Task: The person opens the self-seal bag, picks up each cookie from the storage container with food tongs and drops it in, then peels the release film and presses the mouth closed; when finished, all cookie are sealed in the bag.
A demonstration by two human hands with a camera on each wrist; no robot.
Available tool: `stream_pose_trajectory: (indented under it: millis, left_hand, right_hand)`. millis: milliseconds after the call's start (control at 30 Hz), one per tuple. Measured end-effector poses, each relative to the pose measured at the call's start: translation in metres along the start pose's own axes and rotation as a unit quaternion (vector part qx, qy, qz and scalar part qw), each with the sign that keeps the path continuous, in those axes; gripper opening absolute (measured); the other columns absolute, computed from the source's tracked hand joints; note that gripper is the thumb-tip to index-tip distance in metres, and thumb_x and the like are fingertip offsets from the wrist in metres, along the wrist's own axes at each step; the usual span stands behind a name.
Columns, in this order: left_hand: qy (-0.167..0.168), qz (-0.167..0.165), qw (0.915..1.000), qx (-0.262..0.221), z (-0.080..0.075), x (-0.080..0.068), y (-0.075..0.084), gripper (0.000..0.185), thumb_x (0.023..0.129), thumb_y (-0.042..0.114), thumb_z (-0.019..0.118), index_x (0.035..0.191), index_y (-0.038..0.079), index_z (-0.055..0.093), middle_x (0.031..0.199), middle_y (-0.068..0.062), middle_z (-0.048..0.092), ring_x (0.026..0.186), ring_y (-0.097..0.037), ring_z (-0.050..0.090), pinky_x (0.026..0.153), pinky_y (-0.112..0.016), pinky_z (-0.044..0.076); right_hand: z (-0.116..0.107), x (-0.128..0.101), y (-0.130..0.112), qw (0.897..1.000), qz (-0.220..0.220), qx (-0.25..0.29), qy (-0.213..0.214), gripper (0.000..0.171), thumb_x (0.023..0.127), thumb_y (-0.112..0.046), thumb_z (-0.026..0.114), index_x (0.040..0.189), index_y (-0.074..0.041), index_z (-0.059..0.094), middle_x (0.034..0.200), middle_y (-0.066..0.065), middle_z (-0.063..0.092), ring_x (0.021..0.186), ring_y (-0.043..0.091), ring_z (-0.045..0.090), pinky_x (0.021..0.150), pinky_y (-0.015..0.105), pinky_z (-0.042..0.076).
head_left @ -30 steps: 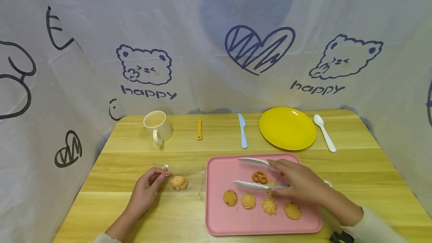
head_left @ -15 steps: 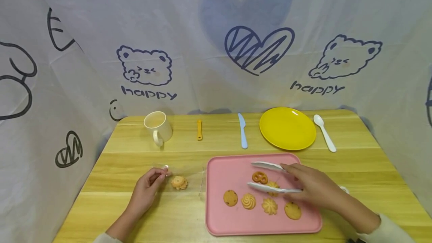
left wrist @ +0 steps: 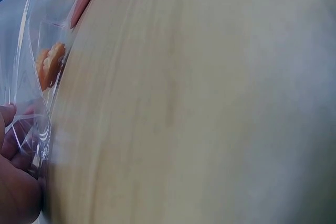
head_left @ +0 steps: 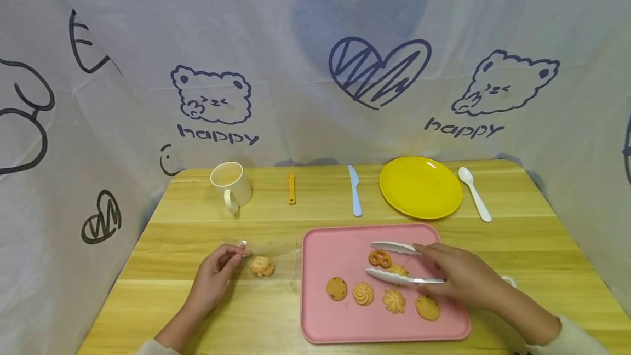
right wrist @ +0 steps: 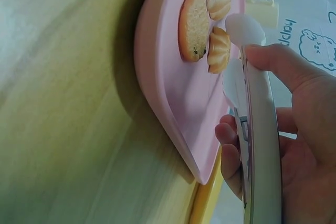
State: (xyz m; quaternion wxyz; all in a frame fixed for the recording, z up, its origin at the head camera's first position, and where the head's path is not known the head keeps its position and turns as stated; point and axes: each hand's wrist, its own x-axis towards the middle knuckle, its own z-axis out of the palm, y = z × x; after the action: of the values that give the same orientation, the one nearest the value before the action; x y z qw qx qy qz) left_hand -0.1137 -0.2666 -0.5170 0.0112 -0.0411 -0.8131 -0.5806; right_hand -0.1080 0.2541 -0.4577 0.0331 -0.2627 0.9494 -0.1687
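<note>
Right hand (head_left: 460,274) grips tongs (head_left: 384,275), arms parted, seen either side of the pretzel (head_left: 379,258) on the pink tray (head_left: 325,253); contact cannot be determined. Left hand (head_left: 213,277) pinches a clear bag (head_left: 283,256) containing baked goods (head_left: 262,266), on the worktop (head_left: 246,322) just left of the tray.

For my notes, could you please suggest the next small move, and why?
Probably the right hand should squeeze the tongs gently: in the head view they stand open astride the pretzel, while the left hand holds the clear bag.
</note>
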Motion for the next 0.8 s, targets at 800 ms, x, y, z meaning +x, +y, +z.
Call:
stream_pose_trajectory:
  millis: [800]
  left_hand:
    - [0.001,-0.005,1.0000,-0.003,0.0010,-0.0018,0.0018,0.019,0.106,0.014,0.058,0.110,-0.003,0.065,0.121,-0.017,0.073,0.137,-0.021,0.054,0.103,-0.012,0.047]
  right_hand:
    - [-0.0008,0.0017,-0.0062,1.000,0.015,-0.001,-0.004,0.066,0.090,-0.053,0.076,0.139,-0.010,0.065,0.099,-0.009,0.067,0.081,0.005,0.051,0.071,0.035,0.051]
